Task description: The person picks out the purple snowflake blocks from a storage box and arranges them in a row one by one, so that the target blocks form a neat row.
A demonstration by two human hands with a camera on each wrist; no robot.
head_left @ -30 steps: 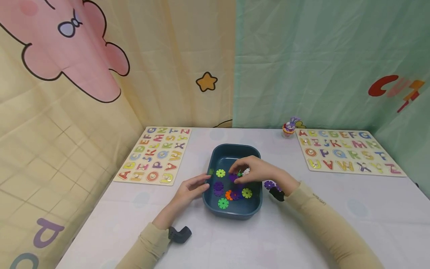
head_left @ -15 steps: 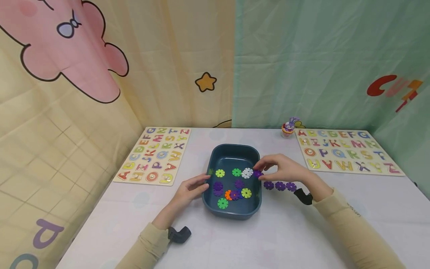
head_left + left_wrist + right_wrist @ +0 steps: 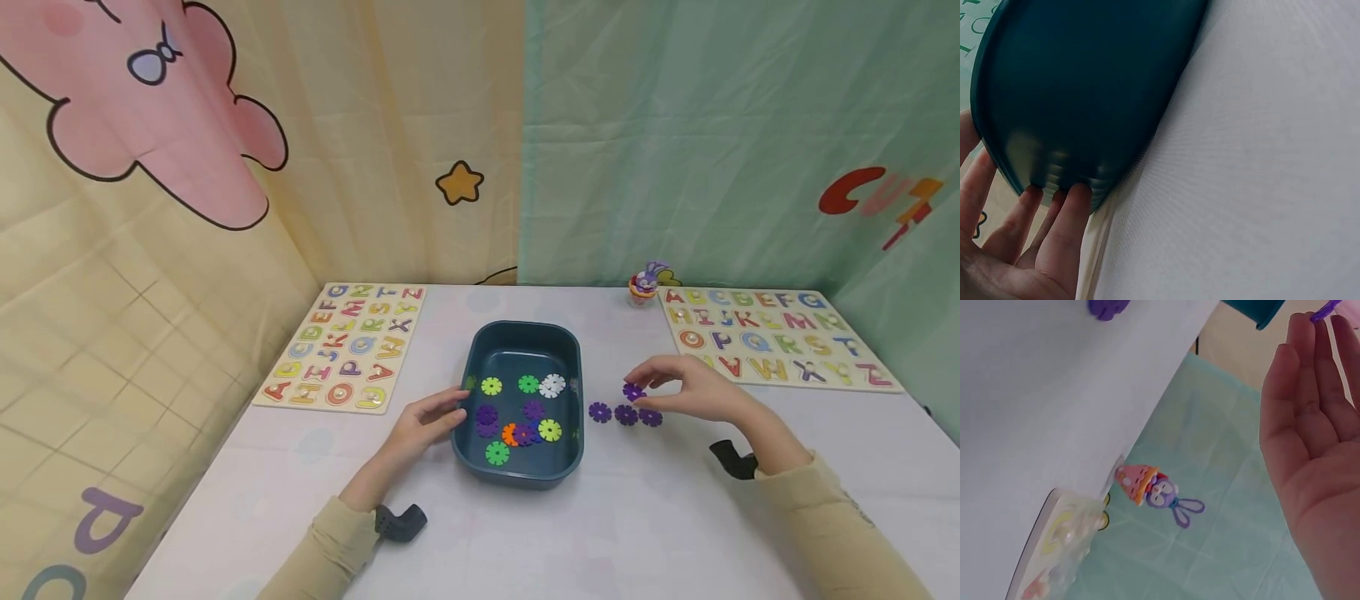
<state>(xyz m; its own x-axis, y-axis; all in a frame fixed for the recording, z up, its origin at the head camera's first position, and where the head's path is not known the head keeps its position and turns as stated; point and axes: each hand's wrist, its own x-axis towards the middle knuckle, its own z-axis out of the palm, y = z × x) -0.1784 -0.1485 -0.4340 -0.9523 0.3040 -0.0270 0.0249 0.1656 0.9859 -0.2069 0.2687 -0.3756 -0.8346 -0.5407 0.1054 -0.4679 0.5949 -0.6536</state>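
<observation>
My right hand [image 3: 693, 387] pinches a purple snowflake disc [image 3: 633, 391] above the table, to the right of the dark teal bin [image 3: 517, 477]. Just beneath it lies a row of three purple discs [image 3: 626, 415]. In the right wrist view only the edge of the held disc [image 3: 1325, 310] shows at the fingertips. The bin holds several loose discs: green, yellow, white, orange, blue and purple ones, some overlapping. My left hand [image 3: 417, 427] rests its fingertips against the bin's left side, and in the left wrist view its extended fingers [image 3: 1072, 219] touch the outer wall.
Alphabet puzzle boards lie at the left [image 3: 341, 348] and the right [image 3: 780, 337]. A small purple rabbit figure in a cup [image 3: 644, 286] stands near the back edge. Printed curtains [image 3: 645, 150] hang behind the white table [image 3: 637, 517].
My right hand has lifted a purple disc out of the bin and carried it right, over the row on the table. The left hand has stayed at the bin.
</observation>
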